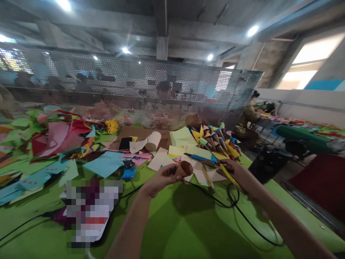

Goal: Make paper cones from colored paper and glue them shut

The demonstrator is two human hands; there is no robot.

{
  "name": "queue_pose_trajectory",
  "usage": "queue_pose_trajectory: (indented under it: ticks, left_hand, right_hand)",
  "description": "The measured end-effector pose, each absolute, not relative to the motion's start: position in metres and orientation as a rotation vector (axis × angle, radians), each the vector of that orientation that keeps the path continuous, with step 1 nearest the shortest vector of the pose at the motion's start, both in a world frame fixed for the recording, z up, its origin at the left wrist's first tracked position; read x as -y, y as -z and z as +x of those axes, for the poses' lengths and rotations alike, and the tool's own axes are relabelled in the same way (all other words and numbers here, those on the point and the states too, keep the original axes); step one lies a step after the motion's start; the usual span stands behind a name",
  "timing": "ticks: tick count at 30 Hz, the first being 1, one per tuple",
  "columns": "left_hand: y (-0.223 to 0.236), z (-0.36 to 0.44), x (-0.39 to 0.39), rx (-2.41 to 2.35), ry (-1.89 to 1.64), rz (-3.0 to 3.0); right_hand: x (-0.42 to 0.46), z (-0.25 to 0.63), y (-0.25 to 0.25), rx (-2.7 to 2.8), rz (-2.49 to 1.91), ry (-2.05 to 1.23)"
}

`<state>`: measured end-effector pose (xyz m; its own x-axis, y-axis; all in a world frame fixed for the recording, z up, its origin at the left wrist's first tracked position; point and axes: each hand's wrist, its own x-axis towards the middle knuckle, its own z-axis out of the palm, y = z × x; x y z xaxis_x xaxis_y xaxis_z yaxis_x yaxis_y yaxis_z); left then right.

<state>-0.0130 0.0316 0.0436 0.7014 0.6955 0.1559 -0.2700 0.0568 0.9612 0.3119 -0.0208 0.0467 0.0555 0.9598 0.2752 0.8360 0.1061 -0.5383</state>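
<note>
Between the thumb and fingers of my left hand [167, 176] is a small rolled brown paper cone [185, 168], its round mouth facing up. My right hand [233, 171] is closed around a slim blue-and-yellow tool [199, 158] with a narrow dark tip; its exact kind is unclear. The tool points left, above pale paper sheets and apart from the cone. Below my right hand lies a thin tan stick [208, 179]. A black cord [210, 194] runs under both hands and loops on the green table [175, 230].
Several finished-looking paper cones [215, 138] are piled at the back right. A paper roll [153, 141] and a dark phone [125, 143] lie at the back. Colored paper scraps [56, 138] cover the left. A perforated metal screen [161, 93] borders the far edge. A person [246, 118] sits beyond.
</note>
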Motion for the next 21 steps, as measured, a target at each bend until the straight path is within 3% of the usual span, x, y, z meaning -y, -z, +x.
queue_pose_trajectory:
  ticks: [8,21]
  left_hand:
    - [-0.039,-0.014,-0.034,-0.458,-0.814,1.288]
    - [-0.036,-0.014,-0.035,-0.502,-0.907,1.205]
  right_hand:
    - [-0.019,0.353,-0.056,1.684,-2.233,-0.015]
    - [-0.056,0.369,-0.027,1.641,-2.427,-0.066]
